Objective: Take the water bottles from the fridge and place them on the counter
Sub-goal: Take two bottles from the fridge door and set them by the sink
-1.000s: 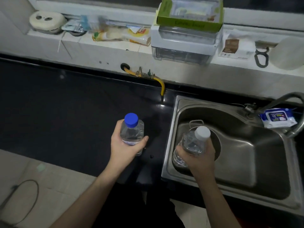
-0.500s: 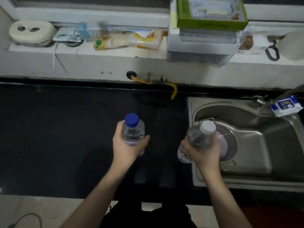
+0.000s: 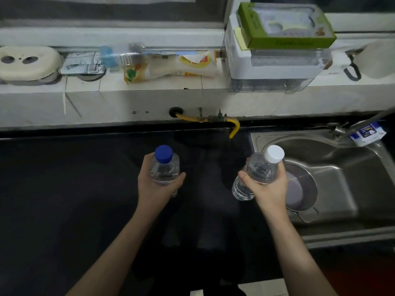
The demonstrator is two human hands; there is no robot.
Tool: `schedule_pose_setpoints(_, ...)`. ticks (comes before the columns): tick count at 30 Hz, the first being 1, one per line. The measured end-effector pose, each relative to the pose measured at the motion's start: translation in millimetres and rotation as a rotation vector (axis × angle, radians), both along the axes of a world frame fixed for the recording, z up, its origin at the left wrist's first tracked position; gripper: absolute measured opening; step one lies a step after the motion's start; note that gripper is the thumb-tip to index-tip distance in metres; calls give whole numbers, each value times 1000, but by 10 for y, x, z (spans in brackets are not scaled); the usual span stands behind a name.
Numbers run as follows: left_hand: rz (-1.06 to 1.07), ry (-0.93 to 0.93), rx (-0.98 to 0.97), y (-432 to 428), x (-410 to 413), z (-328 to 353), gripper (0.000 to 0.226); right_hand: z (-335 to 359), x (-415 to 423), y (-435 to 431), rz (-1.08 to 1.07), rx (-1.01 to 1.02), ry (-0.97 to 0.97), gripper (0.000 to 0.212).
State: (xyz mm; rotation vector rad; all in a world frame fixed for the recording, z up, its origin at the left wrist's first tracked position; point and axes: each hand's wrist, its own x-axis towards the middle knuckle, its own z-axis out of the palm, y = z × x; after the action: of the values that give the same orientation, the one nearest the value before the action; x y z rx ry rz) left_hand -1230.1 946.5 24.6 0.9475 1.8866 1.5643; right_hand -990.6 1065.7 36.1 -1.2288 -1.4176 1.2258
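My left hand (image 3: pixel 155 185) grips a clear water bottle with a blue cap (image 3: pixel 164 167), held upright over the black counter (image 3: pixel 74 189). My right hand (image 3: pixel 268 186) grips a second clear bottle with a white cap (image 3: pixel 259 167), tilted with its base toward the left, over the counter's right end beside the sink. I cannot tell whether either bottle touches the counter. The fridge is out of view.
A steel sink (image 3: pixel 342 178) with a round lid inside lies to the right, its tap (image 3: pixel 363 122) at the back. A yellow hose (image 3: pixel 213 121) runs along the back wall. The white ledge (image 3: pixel 149 82) above holds packets, a plastic box stack (image 3: pixel 271 60) and a white holder.
The view has swung left and closer over the counter. Both hands with their bottles now sit over the black counter; the right bottle has come off the sink's edge leftward.
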Motion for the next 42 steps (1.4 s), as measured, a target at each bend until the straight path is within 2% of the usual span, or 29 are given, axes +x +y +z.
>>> schedule_pose_setpoints(9,11,58,53,604,-82,-380,61,-485,-177,699,84,89,-35,56)
schedule_pose_setpoints(18,86,200,180,1214,-228,-760,63,-935,-394,1317,129,113,29,57)
schedule_pose_setpoints(27,93,242,191,1498,-267,-1073,63,-1152,-504,1640,210,148,13,53)
schedule_pose_setpoints(37,62,195,173,1584,-327,-1087,66,-1188,-528,1697,223,181,53,52)
schedule_pose_setpoints(42,-16,111,128,1534,-328,-1015,69,-1142,-491,1668,231,149,22,63)
